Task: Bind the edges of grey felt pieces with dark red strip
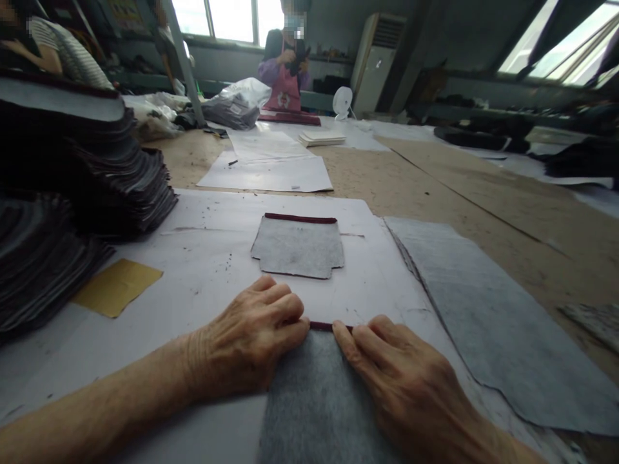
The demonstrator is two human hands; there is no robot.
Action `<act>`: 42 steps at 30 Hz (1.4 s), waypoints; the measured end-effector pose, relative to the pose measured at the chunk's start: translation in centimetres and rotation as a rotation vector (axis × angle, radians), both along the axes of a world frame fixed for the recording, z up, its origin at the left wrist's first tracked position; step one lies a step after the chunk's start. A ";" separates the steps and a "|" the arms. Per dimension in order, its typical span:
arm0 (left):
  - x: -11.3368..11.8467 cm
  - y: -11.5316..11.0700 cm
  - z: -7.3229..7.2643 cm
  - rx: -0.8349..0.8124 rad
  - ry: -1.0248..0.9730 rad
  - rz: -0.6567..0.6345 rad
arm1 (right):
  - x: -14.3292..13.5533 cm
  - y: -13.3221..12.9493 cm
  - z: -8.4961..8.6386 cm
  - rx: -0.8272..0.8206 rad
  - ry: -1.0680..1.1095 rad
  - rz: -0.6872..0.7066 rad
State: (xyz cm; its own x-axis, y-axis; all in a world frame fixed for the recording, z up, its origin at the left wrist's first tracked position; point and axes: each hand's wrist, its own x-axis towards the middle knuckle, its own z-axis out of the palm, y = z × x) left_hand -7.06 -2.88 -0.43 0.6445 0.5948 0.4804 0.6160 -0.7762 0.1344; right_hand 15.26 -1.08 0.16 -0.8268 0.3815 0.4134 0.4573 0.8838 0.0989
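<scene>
A grey felt-like fabric piece point(316, 399) with a narrow dark red folded strip point(322, 327) along its far edge lies in front of me. My left hand point(256, 332) is closed, its curled fingers pinching the left end of that strip. At the other end, the bent fingers of my right hand point(411, 370) press down on the same edge. A short stretch of the strip shows between the hands; its ends are hidden under the fingers. Just beyond lies a smaller grey piece point(300, 245) with notched lower corners and a dark red band point(300, 218) on top.
White paper point(207, 270) covers the table here. Tall stacks of dark sheets point(130, 174) stand left, near a yellow square point(118, 287). Large grey sheets point(498, 322) lie right. Farther off are white sheets point(271, 171), a plastic bag point(236, 103), a small fan point(342, 102) and a person in a pink apron point(285, 87).
</scene>
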 end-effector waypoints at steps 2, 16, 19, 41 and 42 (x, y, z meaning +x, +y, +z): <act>0.1 0.1 0.0 0.011 0.005 0.024 | -0.6 0.0 0.5 0.076 -0.077 0.007; -1.3 0.3 -0.4 -0.149 -0.143 0.030 | -3.4 0.3 -1.2 -0.194 0.234 0.063; -2.1 0.5 -0.3 -0.270 -0.254 0.051 | -3.2 0.5 -1.1 -0.189 0.216 0.066; -1.8 -1.7 1.5 -0.278 -0.353 0.159 | -3.4 0.5 -0.9 -0.054 0.135 0.112; -1.4 -2.5 1.7 -0.288 -0.308 0.174 | -3.4 0.5 -0.9 -0.048 0.145 0.114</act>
